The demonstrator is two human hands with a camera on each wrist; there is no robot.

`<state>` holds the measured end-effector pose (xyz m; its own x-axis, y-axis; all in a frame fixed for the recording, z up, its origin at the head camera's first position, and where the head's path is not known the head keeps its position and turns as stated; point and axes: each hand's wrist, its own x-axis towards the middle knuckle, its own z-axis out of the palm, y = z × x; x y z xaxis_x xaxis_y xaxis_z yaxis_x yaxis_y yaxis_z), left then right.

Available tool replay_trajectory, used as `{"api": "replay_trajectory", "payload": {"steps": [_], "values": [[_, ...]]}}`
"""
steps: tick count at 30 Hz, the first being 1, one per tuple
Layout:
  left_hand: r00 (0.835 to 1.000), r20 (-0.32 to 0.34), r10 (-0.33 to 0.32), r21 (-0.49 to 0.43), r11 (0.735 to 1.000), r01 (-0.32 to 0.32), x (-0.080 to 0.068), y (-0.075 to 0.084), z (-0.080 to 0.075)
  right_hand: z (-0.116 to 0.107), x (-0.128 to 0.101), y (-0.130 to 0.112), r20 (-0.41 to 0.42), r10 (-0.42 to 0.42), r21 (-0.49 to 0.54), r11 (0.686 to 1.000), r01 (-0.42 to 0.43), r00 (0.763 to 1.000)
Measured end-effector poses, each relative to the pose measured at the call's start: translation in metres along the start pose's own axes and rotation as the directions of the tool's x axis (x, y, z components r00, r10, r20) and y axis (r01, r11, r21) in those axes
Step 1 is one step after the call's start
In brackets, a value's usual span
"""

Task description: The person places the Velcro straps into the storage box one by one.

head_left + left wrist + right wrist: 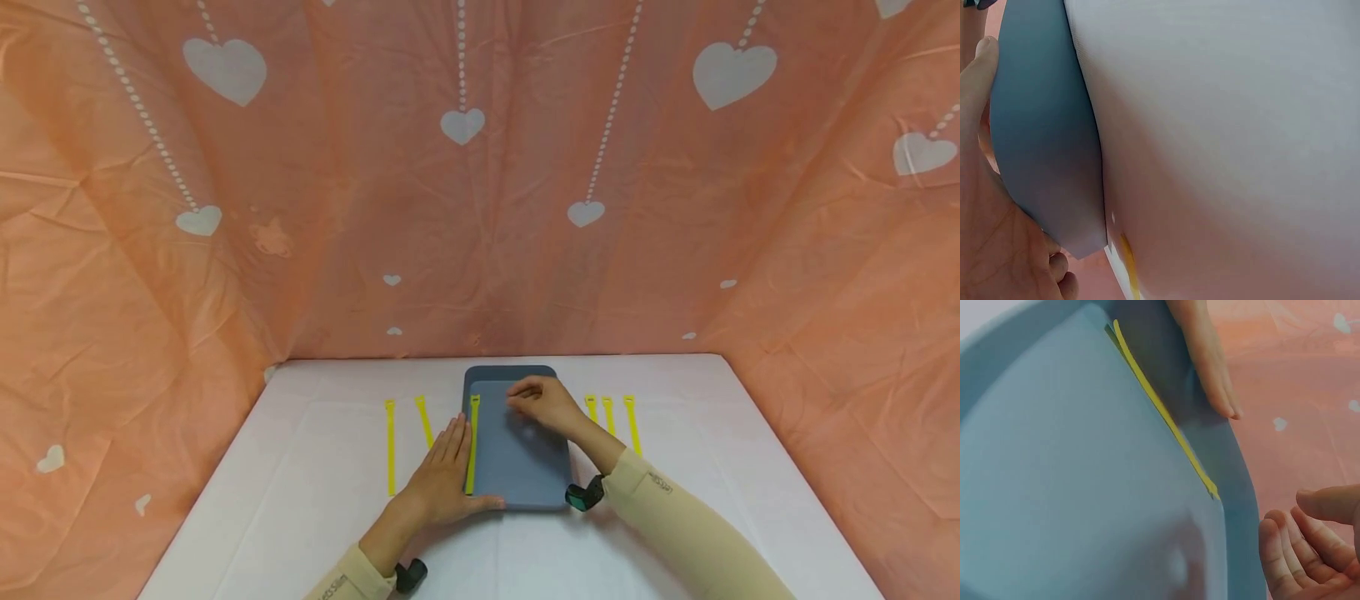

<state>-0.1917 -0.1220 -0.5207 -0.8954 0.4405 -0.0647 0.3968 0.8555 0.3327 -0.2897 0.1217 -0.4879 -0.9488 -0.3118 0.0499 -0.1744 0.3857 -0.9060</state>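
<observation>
A grey-blue rectangular tray lies on the white table. Along its left inner side runs a yellow cable strap with a slotted head at the far end; the right wrist view shows this strap against the tray's wall. My left hand rests at the tray's left side, fingers straight and thumb along the front edge. Over the tray's far right part hovers my right hand, its fingers loosely bent with nothing between them. In the right wrist view those fingers are apart from the strap.
Two more yellow straps lie left of the tray, one partly behind my left hand. Three others lie to the right, partly covered by my right forearm. The white table meets a pink heart-print curtain on its far side.
</observation>
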Motion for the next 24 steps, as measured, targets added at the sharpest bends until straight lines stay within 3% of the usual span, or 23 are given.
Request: {"api": "replay_trajectory", "payload": {"steps": [13, 24], "values": [[1.0, -0.009, 0.008, -0.022, 1.0, -0.008, -0.002, 0.003, -0.002, -0.034, -0.022, 0.005, -0.017, -0.015, 0.08, 0.997, 0.016, 1.0], [1.0, 0.01, -0.014, 0.001, 1.0, 0.014, 0.0, 0.004, -0.003, -0.063, -0.037, 0.014, -0.08, 0.037, 0.063, 0.998, -0.032, 0.996]]}}
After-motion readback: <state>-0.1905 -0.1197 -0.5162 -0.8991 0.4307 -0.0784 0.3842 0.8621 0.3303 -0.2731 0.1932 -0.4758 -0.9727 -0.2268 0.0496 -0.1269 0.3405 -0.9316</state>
